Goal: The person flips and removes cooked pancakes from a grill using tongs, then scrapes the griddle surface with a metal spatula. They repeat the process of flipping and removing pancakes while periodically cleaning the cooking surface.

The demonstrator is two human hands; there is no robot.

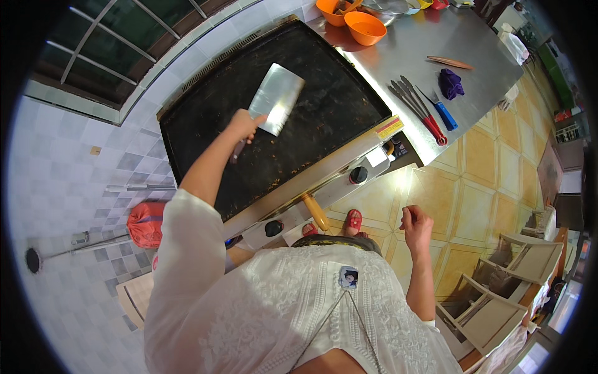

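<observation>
My left hand (245, 126) grips the dark handle of a wide, shiny metal blade (276, 98), held over the black flat griddle (212, 137); whether the blade touches the surface I cannot tell. Brown crumbs speckle the griddle. My right hand (415, 219) is held out over the floor at the lower right, fingers curled closed with nothing visible in them. Along the griddle's front are black knobs (358, 175) and a wooden handle (314, 212).
A steel counter (479, 87) adjoins on the right, holding orange bowls (364, 28), red-handled tongs (433, 124), a blue-handled knife (445, 115), a purple cloth (451, 84) and a wooden stick (448, 62). Chairs (486, 311) stand at lower right; a red bag (143, 224) sits by the tiled wall.
</observation>
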